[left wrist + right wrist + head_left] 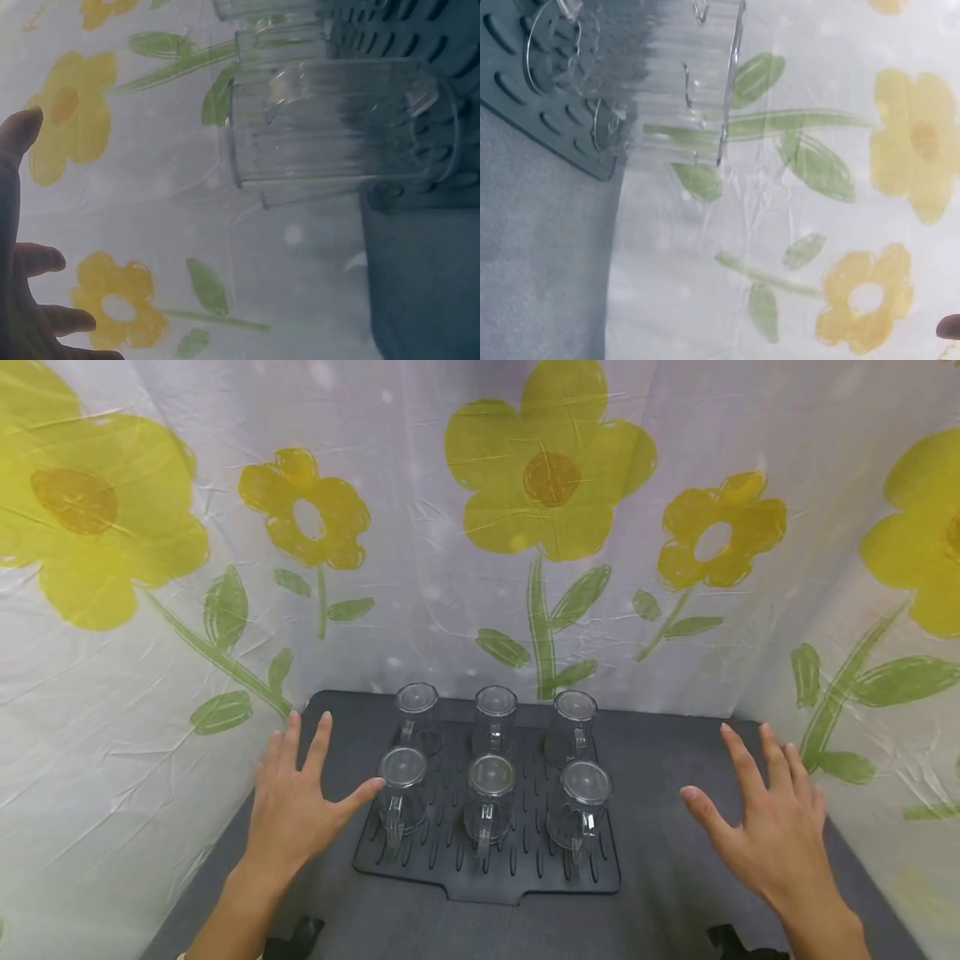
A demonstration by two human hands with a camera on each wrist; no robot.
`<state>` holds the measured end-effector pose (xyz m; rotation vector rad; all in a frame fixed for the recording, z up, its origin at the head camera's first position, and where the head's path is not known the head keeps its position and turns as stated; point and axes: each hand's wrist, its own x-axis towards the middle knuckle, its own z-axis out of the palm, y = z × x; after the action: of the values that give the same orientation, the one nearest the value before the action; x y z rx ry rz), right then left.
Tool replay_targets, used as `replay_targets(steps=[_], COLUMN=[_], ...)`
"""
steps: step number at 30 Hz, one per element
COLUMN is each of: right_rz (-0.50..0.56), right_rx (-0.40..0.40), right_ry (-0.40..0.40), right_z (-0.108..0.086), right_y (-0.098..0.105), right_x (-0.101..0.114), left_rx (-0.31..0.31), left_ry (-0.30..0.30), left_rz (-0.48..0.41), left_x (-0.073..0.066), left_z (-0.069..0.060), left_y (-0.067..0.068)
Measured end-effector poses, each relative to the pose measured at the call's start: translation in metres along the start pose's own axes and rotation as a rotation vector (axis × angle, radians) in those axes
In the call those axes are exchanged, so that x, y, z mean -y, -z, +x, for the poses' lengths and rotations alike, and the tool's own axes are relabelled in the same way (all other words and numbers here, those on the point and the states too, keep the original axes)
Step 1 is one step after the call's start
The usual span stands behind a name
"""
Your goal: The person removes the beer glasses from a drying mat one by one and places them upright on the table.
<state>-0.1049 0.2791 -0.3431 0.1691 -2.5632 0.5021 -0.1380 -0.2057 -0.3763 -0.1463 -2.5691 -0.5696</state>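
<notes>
While the flowered curtain (75,760) hung along the far left, the left forearm (240,897) slanted up and rightward from the bottom edge of the head view, ending in the left hand (296,810), its back toward the camera. Its fingers pointed away from the person, the index finger set off from the others, and its thumb stretched sideways toward the front left mug (402,770). Fingers and thumb were apart and gripped nothing; the left wrist view showed a gap between them and the glass. To the right of this hand, 6 clear glass mugs (491,777) stood upside down, bases up, in 2 rows of 3, their handles turned toward the person. They rested on a dark mat (483,889) with oblong marks and a tab at its near edge, which lay on a grey table (660,860) between the 2 hands. Farther right, the right hand (780,827) hung well apart from the front right mug (587,782), fingers fanned forward, thumb angled up and leftward, its grip likewise spread and holding nothing. Its forearm (825,927) leaned in from the lower right.
</notes>
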Motion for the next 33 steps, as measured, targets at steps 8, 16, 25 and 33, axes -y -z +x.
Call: replay_targets(steps=[8,16,25,33], right_rz=[0.135,0.228,0.308,0.352], right_rx=[-0.127,-0.191,-0.199,-0.194], right_ry=[0.036,0.053,0.039,0.018], right_z=[-0.01,-0.016,-0.022,-0.028], right_y=[-0.008,-0.019,-0.032,-0.043], right_x=[0.004,0.011,0.015,0.02], left_rx=[0.068,0.038,0.039,0.076], left_ry=[0.065,0.064,0.101,0.148], left_rz=[-0.062,-0.136,-0.212,-0.269], left_x=[0.001,0.003,0.01,0.019], left_z=[-0.016,-0.034,-0.046,-0.054], left_y=[-0.014,-0.034,-0.053,-0.068])
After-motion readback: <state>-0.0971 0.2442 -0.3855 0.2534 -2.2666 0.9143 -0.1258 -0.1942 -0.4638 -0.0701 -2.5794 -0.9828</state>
